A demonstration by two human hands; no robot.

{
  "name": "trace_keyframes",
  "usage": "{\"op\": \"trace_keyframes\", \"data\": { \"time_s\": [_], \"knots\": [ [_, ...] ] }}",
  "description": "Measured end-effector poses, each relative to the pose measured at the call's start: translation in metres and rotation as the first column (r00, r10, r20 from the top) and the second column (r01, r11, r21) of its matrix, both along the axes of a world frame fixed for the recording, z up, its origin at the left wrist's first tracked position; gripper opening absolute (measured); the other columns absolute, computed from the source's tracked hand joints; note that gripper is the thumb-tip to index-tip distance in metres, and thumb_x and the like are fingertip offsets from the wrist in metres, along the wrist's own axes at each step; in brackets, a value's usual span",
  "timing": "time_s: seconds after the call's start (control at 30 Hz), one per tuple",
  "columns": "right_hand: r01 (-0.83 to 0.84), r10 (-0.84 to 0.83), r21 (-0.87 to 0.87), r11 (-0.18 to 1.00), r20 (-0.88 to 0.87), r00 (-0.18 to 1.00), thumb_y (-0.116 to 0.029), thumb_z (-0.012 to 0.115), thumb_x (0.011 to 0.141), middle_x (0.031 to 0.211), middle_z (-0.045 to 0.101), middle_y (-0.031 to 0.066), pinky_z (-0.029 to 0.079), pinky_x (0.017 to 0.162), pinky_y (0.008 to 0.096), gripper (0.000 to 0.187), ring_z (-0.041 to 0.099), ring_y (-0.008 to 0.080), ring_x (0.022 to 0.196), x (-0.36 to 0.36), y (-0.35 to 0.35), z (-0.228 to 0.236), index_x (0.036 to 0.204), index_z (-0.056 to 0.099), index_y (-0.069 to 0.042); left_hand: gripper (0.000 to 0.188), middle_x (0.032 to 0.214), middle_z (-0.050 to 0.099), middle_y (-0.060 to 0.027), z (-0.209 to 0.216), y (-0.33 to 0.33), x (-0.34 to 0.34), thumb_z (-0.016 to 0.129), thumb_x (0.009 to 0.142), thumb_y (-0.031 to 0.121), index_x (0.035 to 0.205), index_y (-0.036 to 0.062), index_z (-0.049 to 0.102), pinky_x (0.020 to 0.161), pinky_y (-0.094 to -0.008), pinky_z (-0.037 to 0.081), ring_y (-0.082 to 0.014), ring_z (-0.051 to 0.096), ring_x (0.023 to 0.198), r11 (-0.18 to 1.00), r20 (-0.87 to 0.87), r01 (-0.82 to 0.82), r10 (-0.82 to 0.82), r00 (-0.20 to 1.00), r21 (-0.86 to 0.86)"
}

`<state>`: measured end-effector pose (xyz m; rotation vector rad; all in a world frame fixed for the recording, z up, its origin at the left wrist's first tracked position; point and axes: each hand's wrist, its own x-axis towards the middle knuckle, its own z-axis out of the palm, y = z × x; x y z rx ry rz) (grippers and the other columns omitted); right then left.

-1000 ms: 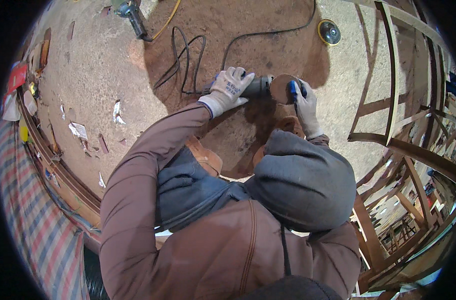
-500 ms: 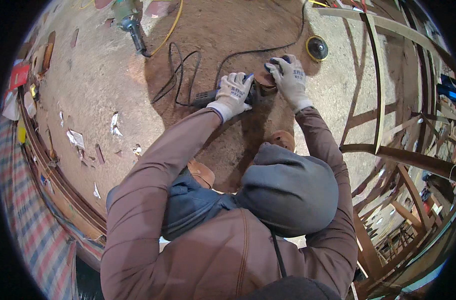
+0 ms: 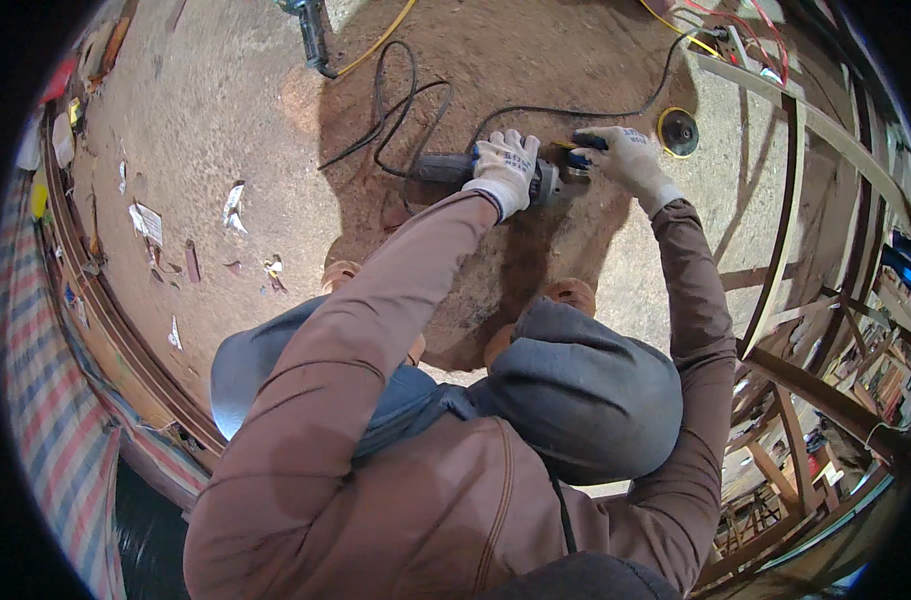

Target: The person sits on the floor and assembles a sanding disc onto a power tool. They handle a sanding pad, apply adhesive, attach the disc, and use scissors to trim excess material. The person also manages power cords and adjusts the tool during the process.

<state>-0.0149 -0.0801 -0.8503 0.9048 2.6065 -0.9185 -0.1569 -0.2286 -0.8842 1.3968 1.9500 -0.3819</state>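
Observation:
My left hand (image 3: pixel 505 170), in a white work glove, is wrapped over the body of an angle grinder (image 3: pixel 445 168) lying on the ground. The grinder's metal head sticks out past that hand's right side. My right hand (image 3: pixel 623 160), gloved with dark blue fingertips, is closed at the head. Between its fingertips shows the thin brownish edge of a disc (image 3: pixel 563 146), tilted nearly edge-on. Whether the disc still touches the grinder's spindle is hard to make out.
A black round pad with a yellow rim (image 3: pixel 677 132) lies right of my right hand. The grinder's black cord (image 3: pixel 575 110) loops behind. Another power tool (image 3: pixel 313 35) lies far left with a yellow cord. A metal frame (image 3: pixel 780 220) stands right; scraps (image 3: pixel 147 222) litter the left.
The view has shifted, so the ground things sit farther right. The disc, seen broad-faced before, now shows nearly edge-on at my right fingers. My left hand keeps its hold on the grinder.

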Motion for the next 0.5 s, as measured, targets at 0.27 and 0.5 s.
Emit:
{"op": "trace_keyframes", "data": {
  "time_s": [0.27, 0.5],
  "knots": [
    [0.083, -0.083, 0.011, 0.997, 0.142, 0.986, -0.041, 0.068, 0.091, 0.099, 0.075, 0.0138, 0.055, 0.085, 0.0424, 0.029, 0.07, 0.0334, 0.097, -0.024, -0.002, -0.014, 0.106, 0.079, -0.018, 0.087, 0.135, 0.052, -0.0134, -0.01, 0.005, 0.001, 0.089, 0.066, 0.03, 0.139, 0.0142, 0.045, 0.1, -0.0479, 0.046, -0.0325, 0.051, 0.127, 0.999, 0.016, -0.034, 0.034, 0.999, -0.023],
    [-0.042, 0.023, 0.2, 0.979, 0.095, 0.995, -0.037, 0.065, 0.092, 0.094, 0.074, 0.0136, 0.054, 0.081, 0.0447, 0.025, 0.07, 0.035, 0.093, -0.023, -0.005, -0.021, 0.1, 0.076, -0.016, 0.084, 0.134, 0.052, -0.0144, -0.011, 0.004, -0.004, 0.088, 0.067, 0.028, 0.138, 0.0134, 0.045, 0.099, -0.0483, 0.046, -0.0328, 0.051, 0.127, 0.999, 0.071, -0.049, 0.05, 0.996, -0.018]
  ]
}}
